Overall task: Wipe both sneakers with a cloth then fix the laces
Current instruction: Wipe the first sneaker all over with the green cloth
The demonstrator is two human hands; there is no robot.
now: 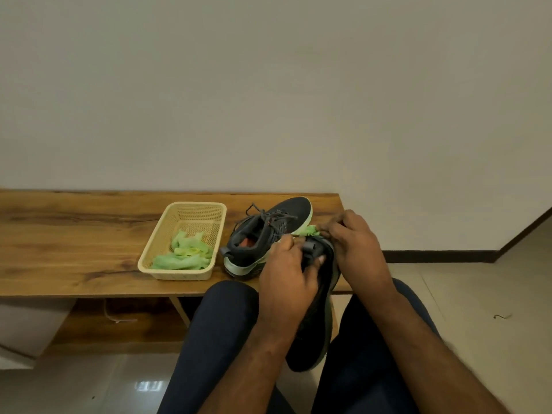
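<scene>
— Our left hand (283, 271) is curled around the heel end of the sneaker in our lap (316, 318), thumb pressed against the dark collar, gripping it firmly. Do we agree?

— We do. Our right hand (355, 243) sits at about two o'clock from the left one, fingers bent, pinching a small wad of green cloth (310, 231) against the top edge of that same sneaker.

— And the sneaker itself lies between our knees, heel end up toward the table (74, 234) and the other end pointing down toward six o'clock.

— Yes. The second sneaker (268, 234) stands on the table at roughly eleven o'clock from our hands, just beside them, its toe aimed toward one o'clock and its grey laces (268, 216) loose over the tongue. We see an orange-red lining inside its opening.

— At nine o'clock from that sneaker, just beside it, we have the cream basket (215, 216), with more crumpled green cloths (185, 255) heaped in its near end.

— We cannot tell whether the laces on the sneaker in our lap are tied; our hands cover them.

— Beyond the table we see only a plain wall (268, 85), and pale floor tiles (478, 294) at three o'clock.
</scene>
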